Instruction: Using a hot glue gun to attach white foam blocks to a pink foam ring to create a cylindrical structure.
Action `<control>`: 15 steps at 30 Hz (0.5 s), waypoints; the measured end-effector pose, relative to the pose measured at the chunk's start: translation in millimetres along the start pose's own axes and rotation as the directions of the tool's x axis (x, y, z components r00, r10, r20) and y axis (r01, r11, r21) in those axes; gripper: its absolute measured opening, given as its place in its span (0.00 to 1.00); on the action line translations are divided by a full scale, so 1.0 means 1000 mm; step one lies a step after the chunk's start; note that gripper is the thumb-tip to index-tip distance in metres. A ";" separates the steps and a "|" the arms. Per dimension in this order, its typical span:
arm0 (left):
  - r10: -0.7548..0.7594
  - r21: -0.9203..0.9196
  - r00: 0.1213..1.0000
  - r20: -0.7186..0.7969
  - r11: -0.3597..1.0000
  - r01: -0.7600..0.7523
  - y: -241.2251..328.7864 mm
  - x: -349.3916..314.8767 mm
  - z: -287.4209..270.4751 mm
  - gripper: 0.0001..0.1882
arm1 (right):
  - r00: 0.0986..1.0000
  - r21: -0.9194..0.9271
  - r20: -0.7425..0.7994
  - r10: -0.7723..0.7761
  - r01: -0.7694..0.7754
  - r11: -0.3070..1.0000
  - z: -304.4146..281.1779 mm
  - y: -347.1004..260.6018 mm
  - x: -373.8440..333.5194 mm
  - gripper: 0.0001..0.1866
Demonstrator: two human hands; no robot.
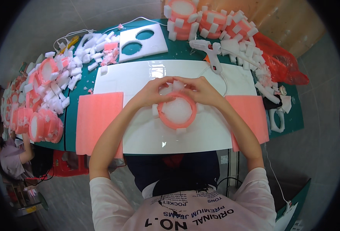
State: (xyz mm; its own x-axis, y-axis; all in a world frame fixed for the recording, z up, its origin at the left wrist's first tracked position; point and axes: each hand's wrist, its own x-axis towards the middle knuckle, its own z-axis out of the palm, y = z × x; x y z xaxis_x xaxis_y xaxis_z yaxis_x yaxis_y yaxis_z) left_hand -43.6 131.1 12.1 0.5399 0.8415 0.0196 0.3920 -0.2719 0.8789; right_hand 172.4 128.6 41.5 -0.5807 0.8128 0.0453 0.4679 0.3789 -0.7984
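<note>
On the glossy white board point(139, 134) in front of me sits a round pink foam ring point(161, 118) with a translucent white foam centre point(176, 110). Small white foam blocks stick out from its rim, one of them at the near side point(181, 131). My left hand point(154, 91) curls round the ring's far left, and my right hand point(202, 91) round its far right. Both hands are closed on the ring, their fingers nearly meeting at a white foam block point(178, 85) on the far edge. Some fingertips are hidden behind it.
Pink foam sheets point(99, 123) point(250, 115) flank the board. A white glue gun point(212, 52) lies far right, near stacked pink foam rings point(183, 23) and a red plastic bag point(281, 63). Foam pieces point(58, 84) heap at left, beside a holed white sheet point(154, 46). Another person point(14, 158) sits at far left.
</note>
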 end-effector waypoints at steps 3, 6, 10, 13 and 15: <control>0.001 0.012 1.000 -0.005 1.000 -0.001 0.004 0.001 0.001 0.34 | 0.996 0.177 -0.084 0.042 -0.026 0.984 0.003 0.006 -0.002 0.21; -0.012 0.044 1.000 0.004 0.999 0.012 0.006 0.000 0.001 0.34 | 0.994 0.219 -0.074 0.079 -0.062 0.974 0.002 0.009 0.000 0.19; -0.015 0.037 1.000 0.017 0.999 0.015 0.005 0.000 0.002 0.34 | 0.994 0.245 -0.063 0.095 -0.077 0.967 0.004 0.010 0.003 0.18; -0.019 0.044 1.000 0.021 0.999 0.018 0.004 0.000 0.001 0.34 | 0.998 0.293 -0.038 0.052 -0.039 0.955 0.005 0.014 0.005 0.17; -0.003 0.034 1.000 0.020 0.999 0.002 0.003 0.000 0.001 0.34 | 0.999 0.312 -0.038 0.037 -0.024 0.950 0.005 0.013 0.005 0.16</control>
State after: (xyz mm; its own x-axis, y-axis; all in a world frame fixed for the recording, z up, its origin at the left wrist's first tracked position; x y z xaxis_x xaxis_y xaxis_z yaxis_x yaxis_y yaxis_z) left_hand -41.5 129.7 14.2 0.5538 0.8326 0.0072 0.4185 -0.2858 0.8621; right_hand 172.2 135.1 28.5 -0.5369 0.8428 0.0384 0.2506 0.2028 -0.9466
